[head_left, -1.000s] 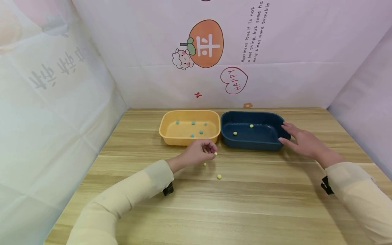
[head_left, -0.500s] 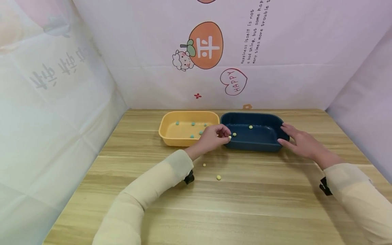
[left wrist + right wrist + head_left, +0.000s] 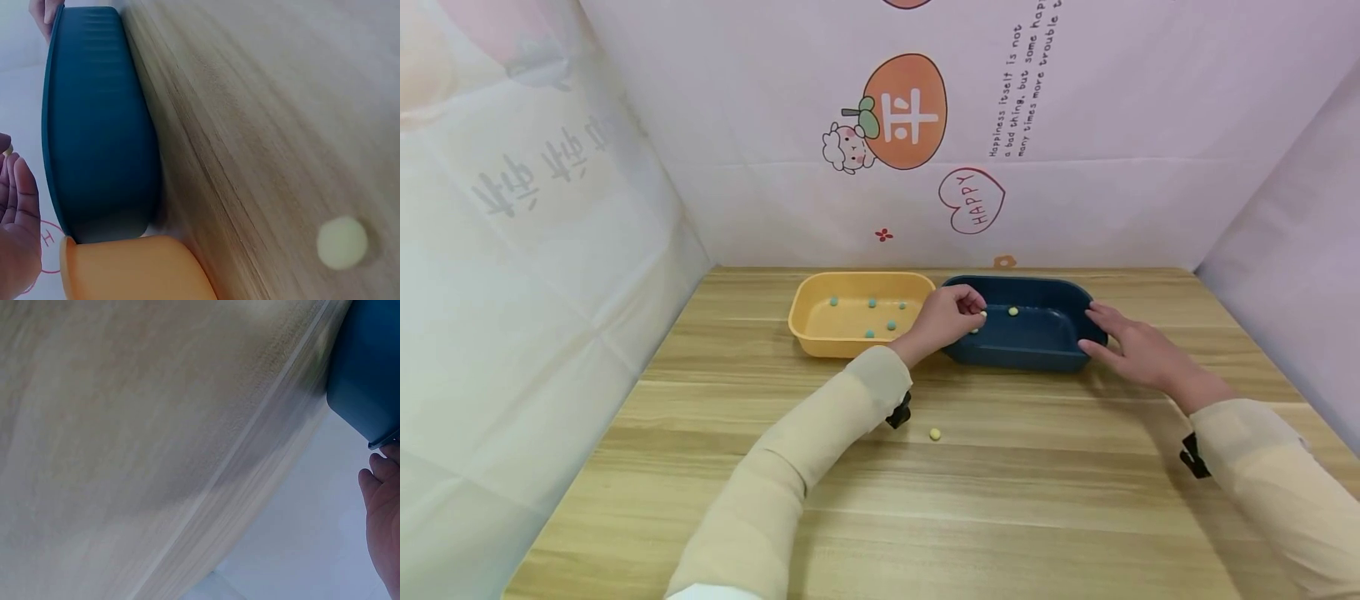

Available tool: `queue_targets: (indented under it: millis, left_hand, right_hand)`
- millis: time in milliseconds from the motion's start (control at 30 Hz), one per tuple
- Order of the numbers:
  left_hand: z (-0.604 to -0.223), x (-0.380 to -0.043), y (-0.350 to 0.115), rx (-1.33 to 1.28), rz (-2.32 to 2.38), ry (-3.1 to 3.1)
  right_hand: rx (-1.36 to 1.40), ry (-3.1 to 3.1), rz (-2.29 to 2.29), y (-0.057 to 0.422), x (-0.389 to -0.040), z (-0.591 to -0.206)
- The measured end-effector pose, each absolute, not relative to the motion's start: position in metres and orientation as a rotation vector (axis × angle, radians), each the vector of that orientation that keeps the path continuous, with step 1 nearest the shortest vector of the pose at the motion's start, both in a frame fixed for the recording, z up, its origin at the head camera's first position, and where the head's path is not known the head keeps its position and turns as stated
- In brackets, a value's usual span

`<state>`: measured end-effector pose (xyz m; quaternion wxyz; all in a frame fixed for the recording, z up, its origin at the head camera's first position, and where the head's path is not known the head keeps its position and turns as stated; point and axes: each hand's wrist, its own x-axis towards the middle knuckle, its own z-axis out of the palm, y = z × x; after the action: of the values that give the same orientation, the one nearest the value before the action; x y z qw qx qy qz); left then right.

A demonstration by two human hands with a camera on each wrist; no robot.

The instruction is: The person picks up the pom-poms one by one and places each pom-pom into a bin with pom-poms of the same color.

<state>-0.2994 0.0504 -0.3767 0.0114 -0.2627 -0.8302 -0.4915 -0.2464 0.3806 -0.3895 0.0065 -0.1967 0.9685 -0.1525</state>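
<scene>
Thumb and fingertips of my left hand (image 3: pixel 946 317) pinch a small pale yellow ball (image 3: pixel 983 314) above the left part of the dark blue tray (image 3: pixel 1018 359). Inside that tray lies one yellow ball (image 3: pixel 1013 311), and another (image 3: pixel 974 331) shows partly below my hand. My right hand (image 3: pixel 1138 350) rests on the tray's right end, fingers and thumb touching the rim. In the right wrist view its fingertips (image 3: pixel 375 465) meet the blue rim. A larger yellow ball (image 3: pixel 935 434) lies on the wooden table, large in the left wrist view as well.
Left of the blue tray, side by side with it, stands a yellow tray (image 3: pixel 827 346) with several small blue-green balls (image 3: pixel 872 303) in it. A printed white cloth (image 3: pixel 775 200) hangs behind the table (image 3: pixel 1037 492) and along its sides.
My left hand has carried the pinched ball from the table in front of the trays, rightward and away, over the blue tray. A tiny table ball is now hidden behind my left arm. My right hand stays put.
</scene>
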Motion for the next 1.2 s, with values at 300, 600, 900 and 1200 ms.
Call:
queue_targets:
  millis: [300,600,900,1200]
  left_hand:
    - [-0.382,-0.306,0.054,-0.743,-1.455,-2.655]
    - [-0.385,-0.31,0.055,-0.756,-1.46,-2.639]
    - [-0.385,-0.311,0.048,-0.769,-1.501,-2.62]
    - [-0.376,-0.3,0.031,-0.838,-1.571,-2.607]
  right_hand:
    - [-0.606,3.029,-0.484,0.379,-0.245,-0.388]
    - [-0.605,3.026,-0.475,0.38,-0.247,-0.389]
    - [-0.605,3.024,-0.49,0.38,-0.246,-0.39]
    - [-0.613,3.033,-0.491,0.378,-0.246,-0.389]
